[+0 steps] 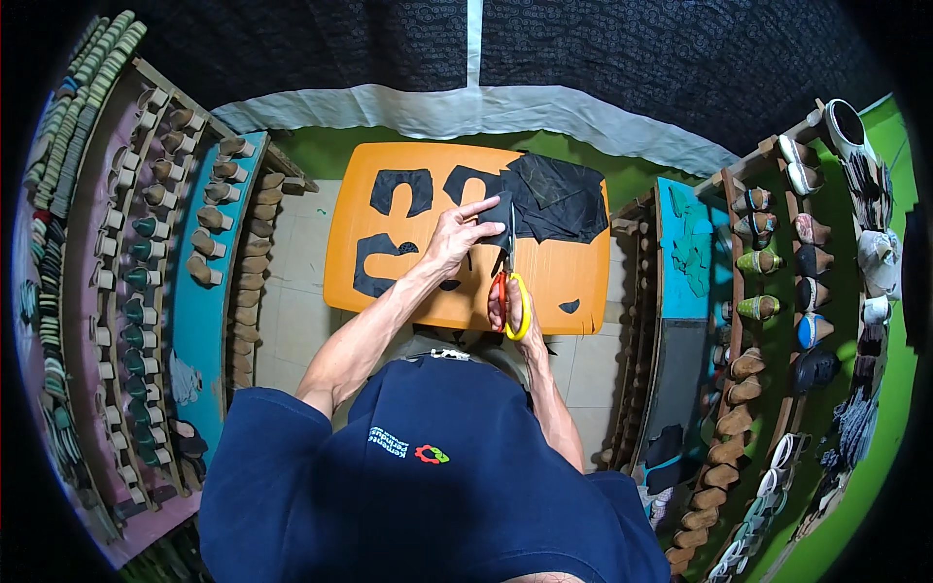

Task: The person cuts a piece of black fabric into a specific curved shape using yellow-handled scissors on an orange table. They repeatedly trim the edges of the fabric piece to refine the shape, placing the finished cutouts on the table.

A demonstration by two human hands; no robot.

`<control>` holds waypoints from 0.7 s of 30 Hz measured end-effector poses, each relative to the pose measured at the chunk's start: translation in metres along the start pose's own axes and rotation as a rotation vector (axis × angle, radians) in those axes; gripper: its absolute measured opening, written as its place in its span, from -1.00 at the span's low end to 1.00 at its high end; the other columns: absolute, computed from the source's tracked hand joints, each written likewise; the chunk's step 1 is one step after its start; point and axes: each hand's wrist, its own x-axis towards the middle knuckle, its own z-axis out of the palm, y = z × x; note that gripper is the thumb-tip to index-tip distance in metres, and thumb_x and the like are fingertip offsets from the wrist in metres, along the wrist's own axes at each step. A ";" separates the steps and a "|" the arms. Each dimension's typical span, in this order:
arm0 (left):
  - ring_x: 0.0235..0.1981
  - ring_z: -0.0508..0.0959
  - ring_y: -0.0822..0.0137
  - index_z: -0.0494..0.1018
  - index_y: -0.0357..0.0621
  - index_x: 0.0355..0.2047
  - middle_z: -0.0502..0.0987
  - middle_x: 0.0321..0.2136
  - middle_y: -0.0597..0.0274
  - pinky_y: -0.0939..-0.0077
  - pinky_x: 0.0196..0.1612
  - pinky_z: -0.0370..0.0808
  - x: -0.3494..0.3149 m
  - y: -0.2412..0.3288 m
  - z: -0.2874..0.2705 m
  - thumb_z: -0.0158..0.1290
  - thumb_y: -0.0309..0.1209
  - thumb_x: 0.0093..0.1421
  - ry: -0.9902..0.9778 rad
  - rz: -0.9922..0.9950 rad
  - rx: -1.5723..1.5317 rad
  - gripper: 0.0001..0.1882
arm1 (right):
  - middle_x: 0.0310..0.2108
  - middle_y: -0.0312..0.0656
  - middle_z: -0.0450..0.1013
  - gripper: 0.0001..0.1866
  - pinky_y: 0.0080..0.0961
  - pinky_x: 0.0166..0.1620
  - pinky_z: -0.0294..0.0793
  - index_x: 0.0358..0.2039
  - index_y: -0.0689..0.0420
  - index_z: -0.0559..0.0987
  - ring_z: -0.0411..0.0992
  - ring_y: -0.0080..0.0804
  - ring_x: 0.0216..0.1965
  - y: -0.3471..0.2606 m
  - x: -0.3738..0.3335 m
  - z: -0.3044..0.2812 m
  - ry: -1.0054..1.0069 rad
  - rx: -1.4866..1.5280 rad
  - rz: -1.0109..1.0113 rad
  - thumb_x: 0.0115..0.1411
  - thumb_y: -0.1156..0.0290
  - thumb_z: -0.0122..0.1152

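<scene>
My left hand (449, 241) pinches a small black piece of sheet material (499, 212) above the orange table (462, 309). In my right hand (529, 336) is a pair of scissors (525, 299) with yellow and red handles, fingers wrapped through the loops. The blades point away from me and lie along the right edge of the black piece; whether they are parted is too small to tell. Flat U-shaped black cutouts (422, 192) lie on the table's left half, one partly behind my left hand. Black sheets (559, 199) are heaped at the far right.
A small black offcut (570, 306) lies near the table's front right corner. Racks of wooden shoe lasts (209, 243) stand on the left. More shelves with shoes and lasts (746, 389) line the right. A dark curtain (603, 58) hangs behind the table.
</scene>
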 end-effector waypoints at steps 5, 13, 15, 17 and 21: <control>-0.20 0.62 0.50 0.43 -0.27 0.19 0.65 -0.14 0.15 0.63 -0.01 0.54 0.000 0.003 -0.005 0.27 -0.62 0.10 -0.008 -0.011 0.067 -0.40 | -0.59 -0.33 0.28 -0.28 -0.57 -0.47 0.42 -0.27 0.10 0.41 0.30 -0.56 -0.62 -0.002 -0.001 0.004 -0.035 0.013 0.029 0.29 -0.42 -0.18; -0.28 0.62 0.51 0.43 -0.29 0.19 0.66 -0.22 0.15 0.68 -0.15 0.55 0.000 0.009 -0.008 0.25 -0.64 0.09 -0.016 -0.005 0.153 -0.40 | -0.65 -0.32 0.26 -0.42 -0.58 -0.60 0.35 -0.33 0.16 0.42 0.26 -0.57 -0.68 -0.006 0.000 -0.004 -0.023 -0.121 0.039 0.40 -0.19 -0.10; -0.28 0.62 0.51 0.42 -0.30 0.19 0.66 -0.22 0.14 0.67 -0.14 0.55 -0.001 0.010 -0.008 0.25 -0.64 0.10 -0.006 -0.001 0.140 -0.40 | -0.65 -0.33 0.26 -0.44 -0.58 -0.61 0.35 -0.34 0.16 0.42 0.26 -0.57 -0.69 -0.009 0.000 -0.001 -0.021 -0.128 0.044 0.40 -0.17 -0.08; -0.28 0.62 0.50 0.42 -0.30 0.19 0.66 -0.22 0.14 0.66 -0.13 0.56 0.000 0.009 -0.003 0.25 -0.65 0.10 -0.007 -0.002 0.101 -0.40 | -0.66 -0.32 0.26 -0.44 -0.58 -0.62 0.34 -0.35 0.16 0.42 0.25 -0.57 -0.70 -0.007 -0.001 -0.001 0.006 -0.097 0.040 0.40 -0.17 -0.07; -0.29 0.64 0.49 0.42 -0.30 0.19 0.66 -0.24 0.12 0.65 -0.13 0.57 0.000 -0.001 0.001 0.26 -0.66 0.09 0.028 0.029 0.024 -0.39 | -0.67 -0.32 0.26 -0.43 -0.58 -0.64 0.33 -0.36 0.16 0.42 0.25 -0.57 -0.71 -0.012 -0.003 0.003 0.046 -0.088 0.045 0.39 -0.17 -0.05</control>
